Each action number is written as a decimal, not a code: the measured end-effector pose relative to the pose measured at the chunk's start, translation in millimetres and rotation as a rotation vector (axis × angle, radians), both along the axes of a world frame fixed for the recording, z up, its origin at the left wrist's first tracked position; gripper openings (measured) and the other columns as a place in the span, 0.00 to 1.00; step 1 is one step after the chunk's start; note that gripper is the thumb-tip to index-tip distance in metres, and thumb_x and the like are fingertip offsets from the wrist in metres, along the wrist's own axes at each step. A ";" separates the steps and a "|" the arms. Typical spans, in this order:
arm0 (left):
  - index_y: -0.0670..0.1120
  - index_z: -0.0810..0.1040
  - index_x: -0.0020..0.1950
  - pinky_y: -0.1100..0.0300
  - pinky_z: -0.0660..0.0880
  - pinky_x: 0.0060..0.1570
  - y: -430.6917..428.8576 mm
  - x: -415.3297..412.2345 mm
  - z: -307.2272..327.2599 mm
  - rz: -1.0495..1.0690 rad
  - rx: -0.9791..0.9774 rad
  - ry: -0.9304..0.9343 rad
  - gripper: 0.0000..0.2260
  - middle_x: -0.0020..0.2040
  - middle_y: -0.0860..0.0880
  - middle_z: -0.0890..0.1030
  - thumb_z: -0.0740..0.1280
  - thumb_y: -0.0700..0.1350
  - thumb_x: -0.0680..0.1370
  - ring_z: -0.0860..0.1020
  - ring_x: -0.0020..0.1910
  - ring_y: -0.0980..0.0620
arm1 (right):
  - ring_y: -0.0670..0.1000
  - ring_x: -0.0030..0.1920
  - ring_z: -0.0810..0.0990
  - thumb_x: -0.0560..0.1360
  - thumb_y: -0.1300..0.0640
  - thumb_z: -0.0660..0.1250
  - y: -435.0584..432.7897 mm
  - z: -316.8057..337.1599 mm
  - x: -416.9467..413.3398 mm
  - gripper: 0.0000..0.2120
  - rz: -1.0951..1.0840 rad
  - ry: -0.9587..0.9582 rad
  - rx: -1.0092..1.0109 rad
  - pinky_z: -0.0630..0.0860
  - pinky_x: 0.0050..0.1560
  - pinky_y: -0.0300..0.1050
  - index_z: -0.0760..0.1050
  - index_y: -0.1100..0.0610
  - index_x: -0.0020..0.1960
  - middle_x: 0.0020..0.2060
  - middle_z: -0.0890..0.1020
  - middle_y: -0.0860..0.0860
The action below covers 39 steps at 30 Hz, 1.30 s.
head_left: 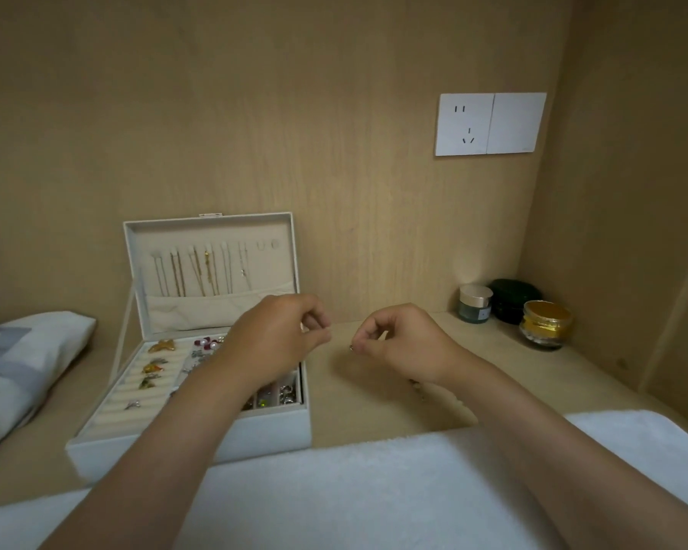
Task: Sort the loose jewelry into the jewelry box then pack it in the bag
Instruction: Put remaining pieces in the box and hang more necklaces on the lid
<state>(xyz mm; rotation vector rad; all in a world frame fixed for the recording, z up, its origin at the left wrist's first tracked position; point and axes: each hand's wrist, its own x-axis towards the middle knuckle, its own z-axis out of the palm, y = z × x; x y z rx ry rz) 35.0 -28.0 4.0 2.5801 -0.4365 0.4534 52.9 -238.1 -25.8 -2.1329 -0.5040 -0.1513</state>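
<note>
View from above a pale wooden tabletop [374, 398] set in a wood-panelled alcove, with two bare forearms reaching in from 6 o'clock. At 9 o'clock of centre a white jewelry box [271, 434] stands open, its lid [211, 232] upright against the back wall. Thin gold and silver necklaces [199, 271] hang in a row inside the lid above a cloth pocket. In the base, cream ring rolls [108, 406] on the 9 o'clock side carry a few gold and green pieces, and small compartments [285, 393] on the 3 o'clock side hold beads and silvery items, partly hidden by the left forearm. The left hand [279, 331] hovers over the box's 3 o'clock edge, fingers curled and thumb tip pressed to the forefinger; whether anything sits between them cannot be told. The right hand [402, 343] is level with it, just toward 3 o'clock, and its thumb and forefinger pinch a small dark piece [352, 347] held above the tabletop. A little loose jewelry [416, 385] lies on the wood under the right wrist. Toward 3 o'clock in the corner stand a glass jar with a silvery lid [475, 303], whose label mark is too small to read, a dark green case [513, 299] and a gold-lidded jar [545, 323]. A white wall socket [465, 125] and blank switch plate [515, 123] sit at 1 o'clock. A white towel [354, 490] fills 6 o'clock; a white and grey cloth bundle [24, 359] lies at 9 o'clock.
</note>
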 end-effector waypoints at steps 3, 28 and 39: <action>0.56 0.82 0.40 0.57 0.77 0.44 30.5 0.0 6.3 0.037 -0.071 0.002 0.04 0.37 0.60 0.82 0.75 0.52 0.72 0.78 0.39 0.63 | 0.39 0.37 0.79 0.74 0.57 0.74 27.7 13.6 5.8 0.02 0.088 -0.041 -0.055 0.74 0.42 0.32 0.85 0.54 0.42 0.38 0.85 0.48; 0.52 0.85 0.43 0.68 0.73 0.39 105.7 19.8 -4.6 -0.012 -0.547 0.030 0.03 0.36 0.59 0.82 0.75 0.45 0.74 0.75 0.35 0.59 | 0.48 0.32 0.78 0.73 0.60 0.76 130.7 35.6 40.0 0.09 0.261 0.066 0.203 0.75 0.31 0.41 0.84 0.59 0.52 0.40 0.85 0.57; 0.54 0.86 0.48 0.56 0.81 0.46 106.2 13.0 -2.1 -0.017 -0.591 0.089 0.05 0.43 0.53 0.85 0.71 0.46 0.77 0.82 0.44 0.50 | 0.40 0.27 0.77 0.71 0.65 0.76 133.4 24.3 41.0 0.05 0.132 0.098 0.379 0.73 0.29 0.33 0.86 0.61 0.47 0.35 0.86 0.49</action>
